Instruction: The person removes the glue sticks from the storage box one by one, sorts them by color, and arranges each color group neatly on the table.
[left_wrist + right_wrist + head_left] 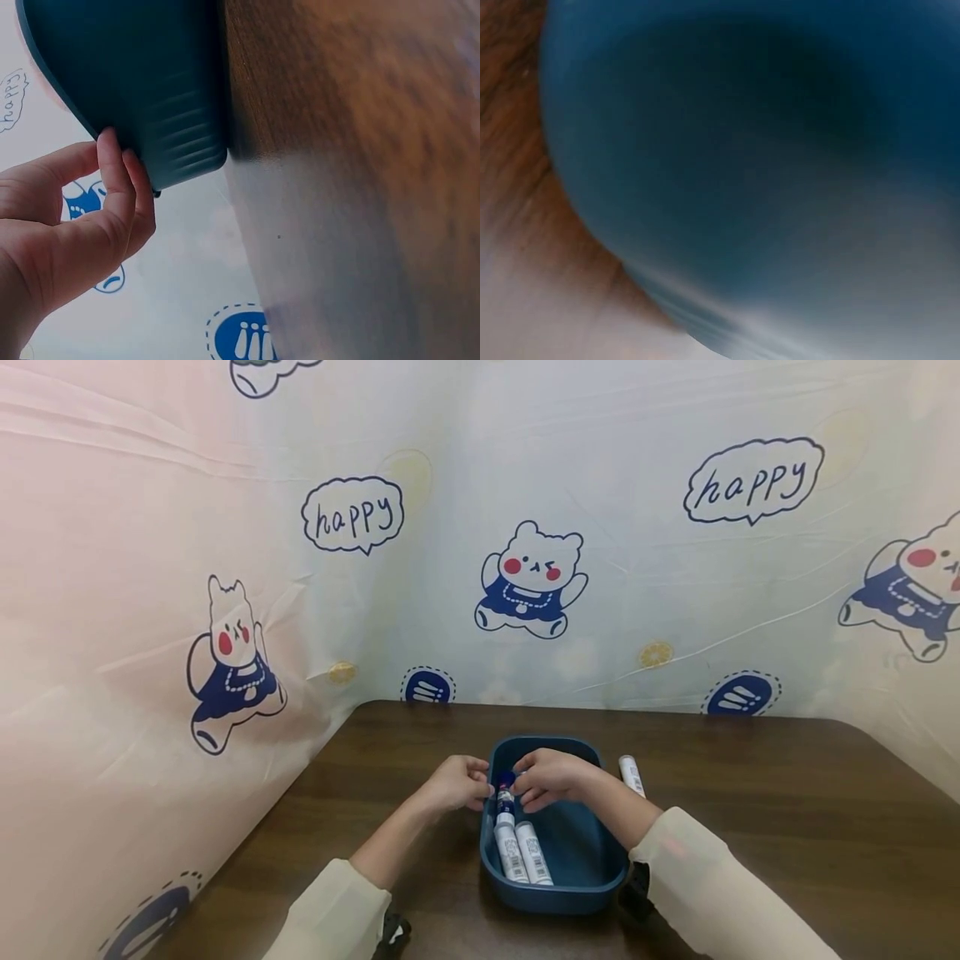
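Note:
A blue bin [567, 900] sits on the table. My left hand [454, 783] is at its left side; in the left wrist view, that hand [82, 217] pinches the rim, one digit passing behind the edge and fingertips against the outer wall. Inside lies a blue-labelled tube with a dark blue cap [506, 802], which looks like a glue stick. My right hand [557, 777] hovers over the bin with loosely bent fingers beside that tube; contact is unclear. Two white tubes with barcodes [510, 853] lie nearer me. The right wrist view shows only the blurred bin wall [667, 150].
Another white tube [632, 774] lies on the brown wooden table [735, 793], right of the bin and partly behind my right forearm. A printed curtain [450, 585] hangs behind the table and along its sides.

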A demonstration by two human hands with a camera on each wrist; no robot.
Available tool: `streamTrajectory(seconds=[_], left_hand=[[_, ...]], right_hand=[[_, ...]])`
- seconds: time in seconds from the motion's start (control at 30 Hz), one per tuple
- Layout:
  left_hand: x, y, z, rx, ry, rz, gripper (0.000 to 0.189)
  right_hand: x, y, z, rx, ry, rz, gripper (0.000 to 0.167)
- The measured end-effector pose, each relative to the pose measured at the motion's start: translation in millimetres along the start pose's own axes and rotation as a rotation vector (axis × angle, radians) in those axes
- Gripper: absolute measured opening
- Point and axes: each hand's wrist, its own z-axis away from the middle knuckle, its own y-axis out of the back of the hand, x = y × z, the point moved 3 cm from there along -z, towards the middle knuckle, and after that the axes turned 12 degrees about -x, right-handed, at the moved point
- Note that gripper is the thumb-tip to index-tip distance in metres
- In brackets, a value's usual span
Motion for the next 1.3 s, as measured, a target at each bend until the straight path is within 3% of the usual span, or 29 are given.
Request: streamTrajectory(seconds=[0.77, 1.3], left_hand=[[2.2, 0.2, 1.7, 0.008, 0.008, 0.005, 0.044], [0.8, 0.2, -0.2, 0.005, 0.006, 0.004, 0.044]], right_hand=[[7, -7, -13.7, 0.042, -0.031, -0.063, 0.055], [15, -10, -19.2, 0.039, -0.089, -0.104, 0.047]])
